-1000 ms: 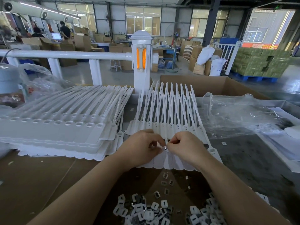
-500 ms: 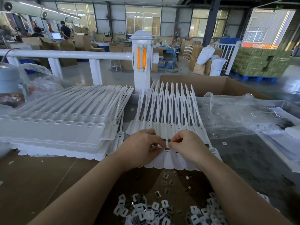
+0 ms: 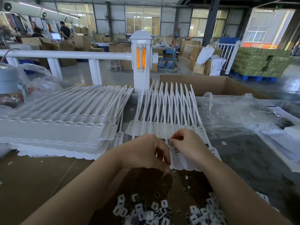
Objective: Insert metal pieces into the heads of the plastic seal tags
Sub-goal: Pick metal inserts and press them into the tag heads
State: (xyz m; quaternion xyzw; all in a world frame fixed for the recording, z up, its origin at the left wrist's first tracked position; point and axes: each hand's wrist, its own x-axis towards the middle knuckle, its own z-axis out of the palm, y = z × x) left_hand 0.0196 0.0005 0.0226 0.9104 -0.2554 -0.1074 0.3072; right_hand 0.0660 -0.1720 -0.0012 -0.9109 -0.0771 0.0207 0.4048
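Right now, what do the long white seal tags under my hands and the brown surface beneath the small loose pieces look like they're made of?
The long white seal tags look like moulded plastic: uniform matte white, with thin tails that curve. The brown surface looks like corrugated cardboard: flat, dull tan, with a crease line across it.

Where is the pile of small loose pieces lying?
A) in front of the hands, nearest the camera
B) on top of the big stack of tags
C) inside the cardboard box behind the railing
A: the small loose pieces lie heaped at the bottom of the view, nearer than both hands.
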